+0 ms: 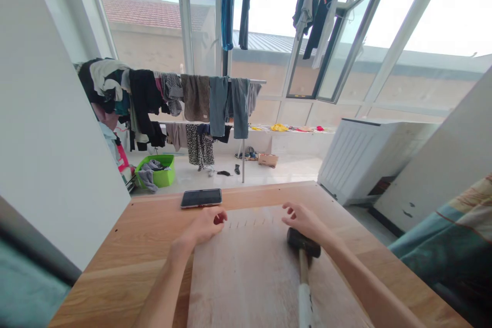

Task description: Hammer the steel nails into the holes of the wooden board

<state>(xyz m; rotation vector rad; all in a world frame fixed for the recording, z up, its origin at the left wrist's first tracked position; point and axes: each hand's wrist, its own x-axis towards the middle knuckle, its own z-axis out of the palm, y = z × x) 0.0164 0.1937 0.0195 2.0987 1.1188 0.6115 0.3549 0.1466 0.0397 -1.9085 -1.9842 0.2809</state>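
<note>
A pale wooden board [249, 271] lies on a wooden table [134, 246], with a row of several small nails [249, 224] standing near its far edge. My left hand [209, 224] hovers at the left end of the row, fingers curled in a pinch; what it pinches is too small to make out. My right hand [302, 219] is at the right end of the row, fingers loosely apart and holding nothing. A black-headed mallet [303, 243] with a light handle lies on the board just under my right wrist.
A black phone [201, 198] lies on the table's far edge. Beyond stand a laundry rack with hanging clothes [200, 102], a green basket [159, 169], a white cabinet [365, 159] and white panels [46, 138] on both sides. Patterned cloth [453, 236] lies at the right.
</note>
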